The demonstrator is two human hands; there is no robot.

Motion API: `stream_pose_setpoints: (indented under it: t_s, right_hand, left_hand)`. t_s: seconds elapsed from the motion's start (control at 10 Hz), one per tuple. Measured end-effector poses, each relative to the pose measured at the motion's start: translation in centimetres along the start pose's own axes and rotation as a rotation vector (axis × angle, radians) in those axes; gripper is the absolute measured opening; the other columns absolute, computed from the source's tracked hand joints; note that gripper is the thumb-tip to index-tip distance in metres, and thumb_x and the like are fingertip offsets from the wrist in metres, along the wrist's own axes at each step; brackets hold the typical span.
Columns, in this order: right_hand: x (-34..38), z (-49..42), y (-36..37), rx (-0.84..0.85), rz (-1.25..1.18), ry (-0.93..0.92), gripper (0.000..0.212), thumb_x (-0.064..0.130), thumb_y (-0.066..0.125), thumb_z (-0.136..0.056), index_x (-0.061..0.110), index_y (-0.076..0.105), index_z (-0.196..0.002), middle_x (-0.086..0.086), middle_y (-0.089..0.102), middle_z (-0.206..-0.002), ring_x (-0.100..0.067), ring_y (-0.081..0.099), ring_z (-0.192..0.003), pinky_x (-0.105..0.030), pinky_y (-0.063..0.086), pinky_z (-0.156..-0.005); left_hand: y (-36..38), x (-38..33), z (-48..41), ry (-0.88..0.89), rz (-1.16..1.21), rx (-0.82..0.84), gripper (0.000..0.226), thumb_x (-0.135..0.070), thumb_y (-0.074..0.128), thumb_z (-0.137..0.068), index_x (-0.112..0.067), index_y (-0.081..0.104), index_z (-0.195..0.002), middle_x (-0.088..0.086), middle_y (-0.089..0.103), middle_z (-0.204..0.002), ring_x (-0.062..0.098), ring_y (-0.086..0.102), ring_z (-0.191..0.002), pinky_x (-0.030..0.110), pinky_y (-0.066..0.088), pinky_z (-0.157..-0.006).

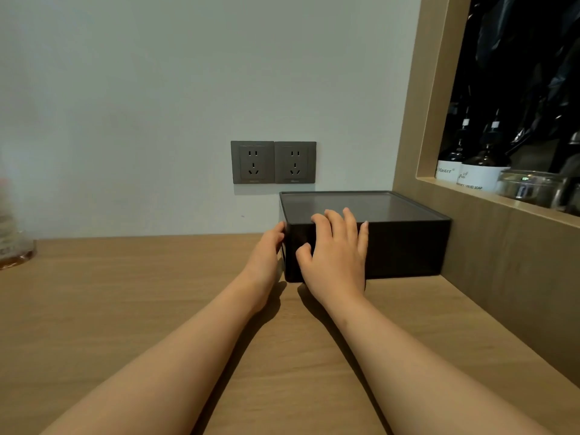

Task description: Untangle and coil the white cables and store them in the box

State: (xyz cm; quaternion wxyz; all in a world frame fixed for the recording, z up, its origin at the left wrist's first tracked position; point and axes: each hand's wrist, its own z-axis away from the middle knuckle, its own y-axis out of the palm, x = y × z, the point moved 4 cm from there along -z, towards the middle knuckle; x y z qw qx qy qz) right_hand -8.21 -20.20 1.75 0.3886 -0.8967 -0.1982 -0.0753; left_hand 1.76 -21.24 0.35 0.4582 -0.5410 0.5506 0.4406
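Count: one black storage box point(408, 246), one lid point(376, 204) seated on it, and two hands in view. There are also two grey wall sockets, left point(252, 162) and right point(295, 162), two dark bottles with white labels, left point(450, 164) and right point(483, 172), and one clear glass jar point(530, 186). One blurred glass vessel point(12, 246) shows at the left edge.

Location of the box: it stands on the wooden worktop point(125, 293) at the far right, its back towards the pale wall point(157, 89) and its right end close beside the wooden side panel point(470, 246). The sockets sit on the wall just above and left of it. The lid is flush on the box, so the contents are not visible.

Left hand point(266, 255): it lies against the box's left wall with a fingertip at the top near-left corner. The remaining fingers are hidden behind the box, so I cannot tell whether this grip is curled round the wall or only pressed flat to it.

Right hand point(337, 255): the grip is apart and relaxed. Four fingers are spread and laid over the lid's near edge, tips resting on the lid top. The thumb presses the box's front face near its left end. The palm covers the front face, and nothing is enclosed in the hand.

The bottles and jar stand in the recessed shelf point(436, 89) to the right, well apart from both hands.
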Motion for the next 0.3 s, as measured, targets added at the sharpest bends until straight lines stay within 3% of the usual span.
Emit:
stream_pose_setpoints:
  t_s: [0.1,0.2,0.3]
  right_hand:
    - [-0.1,0.1,-0.3,-0.008,-0.009,-0.024,0.054,0.026,0.045,-0.091,0.019,0.032,-0.143,-0.004,0.026,-0.153,-0.023,0.007,-0.145,-0.043,-0.009,-0.114]
    - [-0.3,0.2,-0.5,0.023,-0.021,-0.028,0.056,0.026,0.044,-0.093,0.019,0.026,-0.145,-0.004,0.019,-0.156,-0.021,0.003,-0.146,-0.039,-0.008,-0.115]
    - [-0.4,1.0,-1.2,0.036,-0.030,-0.036,0.056,0.028,0.043,-0.094,0.020,0.025,-0.146,-0.004,0.014,-0.157,-0.021,0.002,-0.146,-0.037,-0.003,-0.116]
  left_hand:
    - [0.0,-0.1,0.5,0.110,-0.143,-0.050,0.040,-0.004,0.026,-0.098,-0.013,0.049,-0.130,0.003,0.058,-0.118,0.006,0.054,-0.098,0.000,0.039,-0.061]
    - [-0.3,0.0,1.4,0.271,-0.509,-0.199,0.044,-0.015,0.032,-0.100,-0.019,0.036,-0.144,-0.004,0.048,-0.138,0.013,0.042,-0.129,0.006,0.031,-0.089]
    - [-0.6,-0.4,2.8,0.423,-0.899,-0.361,0.052,-0.027,0.034,-0.098,-0.012,0.029,-0.147,0.003,0.038,-0.149,0.018,0.033,-0.138,0.029,0.024,-0.109]
